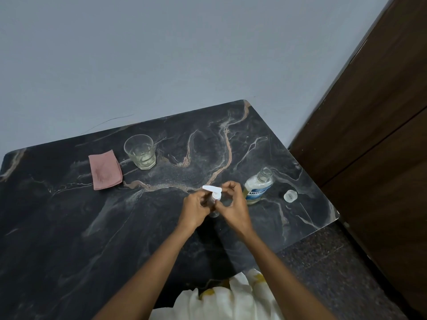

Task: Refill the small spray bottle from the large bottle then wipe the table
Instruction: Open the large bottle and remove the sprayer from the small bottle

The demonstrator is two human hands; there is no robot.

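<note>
Marble table (69,227) bears cloth (105,170), glass (140,151), large bottle (258,187), cap (290,195).

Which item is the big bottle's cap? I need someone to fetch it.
On the black marble table, go to its right edge. The small round clear plastic cap lies there alone, just right of the open clear mouthwash bottle. It is far smaller than the drinking glass.

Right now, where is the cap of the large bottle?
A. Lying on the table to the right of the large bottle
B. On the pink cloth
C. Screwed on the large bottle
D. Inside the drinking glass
A: the large bottle stands with its neck open, and the clear cap lies on the table to its right, apart from it.
</note>
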